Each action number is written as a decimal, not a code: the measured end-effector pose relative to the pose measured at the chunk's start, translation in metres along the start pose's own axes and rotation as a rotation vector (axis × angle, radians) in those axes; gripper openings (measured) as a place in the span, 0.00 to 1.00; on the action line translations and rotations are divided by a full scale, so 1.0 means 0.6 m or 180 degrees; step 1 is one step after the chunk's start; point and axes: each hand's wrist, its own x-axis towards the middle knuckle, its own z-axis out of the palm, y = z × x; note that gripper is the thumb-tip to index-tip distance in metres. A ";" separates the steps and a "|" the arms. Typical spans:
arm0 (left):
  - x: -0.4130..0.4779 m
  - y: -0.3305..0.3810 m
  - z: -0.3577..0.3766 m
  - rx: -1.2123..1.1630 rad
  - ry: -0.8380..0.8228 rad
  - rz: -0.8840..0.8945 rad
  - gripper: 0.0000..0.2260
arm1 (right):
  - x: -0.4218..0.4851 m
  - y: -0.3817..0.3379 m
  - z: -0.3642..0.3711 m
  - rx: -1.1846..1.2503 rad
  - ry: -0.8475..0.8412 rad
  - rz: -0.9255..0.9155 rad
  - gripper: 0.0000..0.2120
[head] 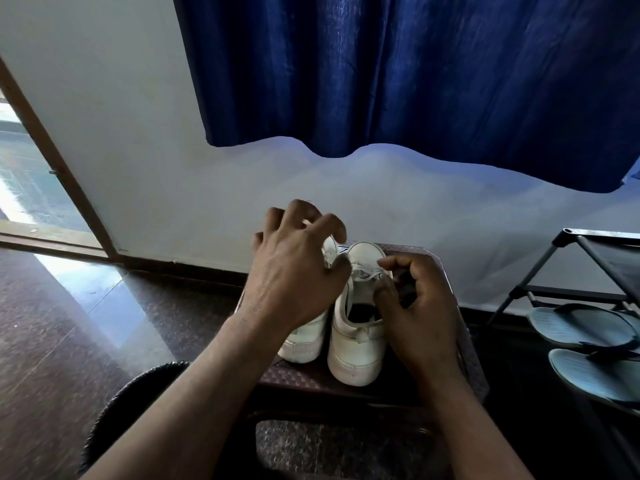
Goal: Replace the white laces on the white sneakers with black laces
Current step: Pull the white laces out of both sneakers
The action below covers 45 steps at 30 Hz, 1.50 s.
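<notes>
Table (467,348): carries both sneakers, side by side, heels toward us, long axes running away.
Right sneaker (356,355): mouth dark, nothing seen inside; white lace (363,276) threaded across its upper eyelets.
Right hand (419,306): nearer hand to lace; fingers curled, pinching it from right side.
Left hand (294,271): over left sneaker (304,344), fingers clawed and spread; grip on lace, we cannot tell.
Black laces: we see none.
Shoe rack (588,244), far right: holds sandals (581,323).
</notes>
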 end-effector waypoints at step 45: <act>-0.050 0.005 0.059 0.0529 0.0159 0.0006 0.18 | 0.002 0.018 0.024 0.2625 0.0369 0.1547 0.03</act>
